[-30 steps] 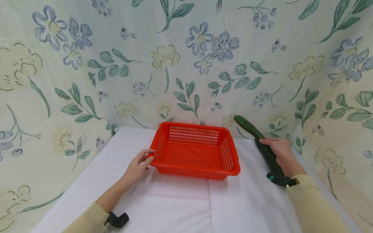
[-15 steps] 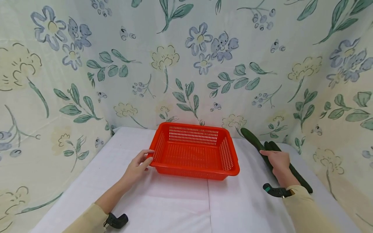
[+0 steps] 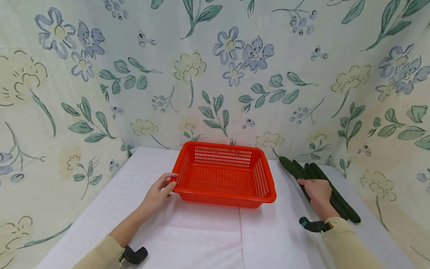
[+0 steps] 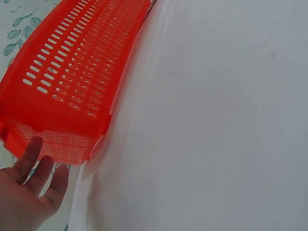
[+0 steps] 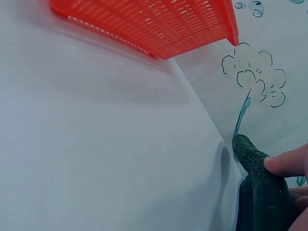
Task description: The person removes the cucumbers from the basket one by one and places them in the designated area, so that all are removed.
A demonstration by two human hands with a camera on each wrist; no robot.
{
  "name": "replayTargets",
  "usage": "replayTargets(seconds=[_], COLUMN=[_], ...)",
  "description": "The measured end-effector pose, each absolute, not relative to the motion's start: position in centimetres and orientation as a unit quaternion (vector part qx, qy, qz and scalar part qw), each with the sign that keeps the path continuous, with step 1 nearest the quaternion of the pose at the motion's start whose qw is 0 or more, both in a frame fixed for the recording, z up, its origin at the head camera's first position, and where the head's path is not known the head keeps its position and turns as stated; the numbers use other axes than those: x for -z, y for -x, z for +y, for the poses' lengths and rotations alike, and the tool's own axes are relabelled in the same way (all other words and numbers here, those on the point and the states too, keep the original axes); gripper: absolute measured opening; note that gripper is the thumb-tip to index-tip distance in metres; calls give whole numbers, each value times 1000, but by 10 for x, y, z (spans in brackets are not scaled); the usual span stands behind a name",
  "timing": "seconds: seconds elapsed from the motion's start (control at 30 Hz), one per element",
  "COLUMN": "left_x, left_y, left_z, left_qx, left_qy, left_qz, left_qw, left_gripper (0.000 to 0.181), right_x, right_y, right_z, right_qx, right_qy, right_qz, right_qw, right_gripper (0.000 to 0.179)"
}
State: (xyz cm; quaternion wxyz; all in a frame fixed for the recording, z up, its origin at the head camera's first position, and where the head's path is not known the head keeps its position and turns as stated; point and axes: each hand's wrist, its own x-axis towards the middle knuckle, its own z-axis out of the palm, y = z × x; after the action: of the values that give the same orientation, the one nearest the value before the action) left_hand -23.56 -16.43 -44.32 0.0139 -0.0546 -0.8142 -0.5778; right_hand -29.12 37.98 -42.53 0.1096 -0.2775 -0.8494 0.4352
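Observation:
A red plastic basket (image 3: 221, 197) with slotted walls stands mid-table. At its left rim my left hand (image 3: 160, 189) grips the edge; in the left wrist view its fingers (image 4: 42, 175) reach under the rim. On the right side my right hand (image 3: 319, 191) holds a long dark green cucumber (image 3: 289, 166), low over the table. Its thumb lies along the cucumber (image 5: 269, 202) in the right wrist view. More cucumbers (image 3: 349, 211) lie side by side just right of the held one, partly covered by the hand and wrist.
White cloth (image 3: 201, 239) covers the table. Flower-patterned fabric (image 3: 188, 93) hangs behind and along both sides, close to the table edges. A black wrist device (image 3: 134, 255) sits on the left wrist, another (image 3: 315, 225) on the right.
My right hand has brought the cucumber down and slightly toward me, beside the other cucumbers, which show more now. My left hand and the basket stay where they were.

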Motion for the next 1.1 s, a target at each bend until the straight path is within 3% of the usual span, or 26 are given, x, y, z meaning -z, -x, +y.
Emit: replayTargets(seconds=[0.27,0.7,1.1], left_x=[442,439,431], left_y=[233,228,225], left_z=[-168,-165,-161], left_qx=[584,584,584], left_qy=[55,49,46], left_qz=[-810,-810,-810], left_qw=[19,10,12], left_gripper=[40,39,38], right_x=[434,445,444], right_y=[289,279,280], right_z=[375,370,367], right_qx=[-377,-258,-217], right_qy=[263,221,228], right_qz=[-882,-936,-946], right_qw=[106,94,79], right_gripper=[37,42,33])
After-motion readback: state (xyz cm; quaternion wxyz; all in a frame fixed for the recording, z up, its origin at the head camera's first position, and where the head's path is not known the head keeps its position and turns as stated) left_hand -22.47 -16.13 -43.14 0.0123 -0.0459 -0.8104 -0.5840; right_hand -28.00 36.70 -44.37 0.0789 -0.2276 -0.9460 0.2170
